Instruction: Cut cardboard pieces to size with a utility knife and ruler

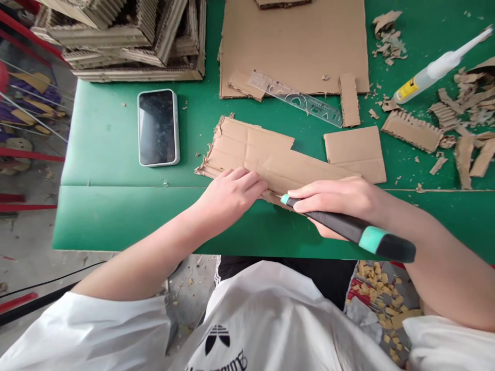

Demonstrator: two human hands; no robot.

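A ragged-edged piece of brown cardboard lies on the green table. My left hand rests flat on its near edge, fingers together and stretched out, pressing it down. My right hand is closed around a utility knife with a black and teal handle. The knife's tip sits at the cardboard's near edge, just right of my left fingertips.
A phone lies face up at left. A clear ruler rests on a large cardboard sheet. A smaller cardboard rectangle, a glue bottle and cardboard scraps lie at right. Stacked corrugated pieces stand at the back left.
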